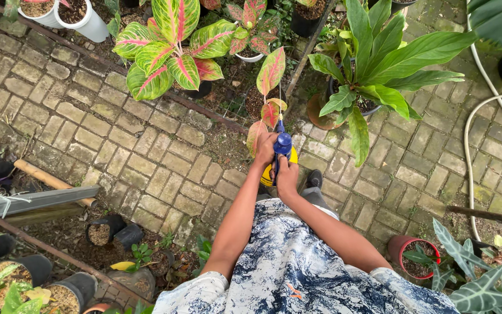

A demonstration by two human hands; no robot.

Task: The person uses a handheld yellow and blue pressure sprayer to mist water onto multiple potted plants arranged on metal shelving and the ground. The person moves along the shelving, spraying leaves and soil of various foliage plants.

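Open brick paving (117,145) lies to the left of both hands and offers unobstructed passage. Directly beyond the hands, a red-green leaf (271,71) and a dark pot (257,103) block the far side. To the right, a broad green plant (379,64) overhangs the path. A white hose (468,145) crosses the paving at far right.

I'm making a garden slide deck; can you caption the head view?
Both hands, left hand and right hand, hold a yellow spray bottle near a red-green leafed plant above a brick path.
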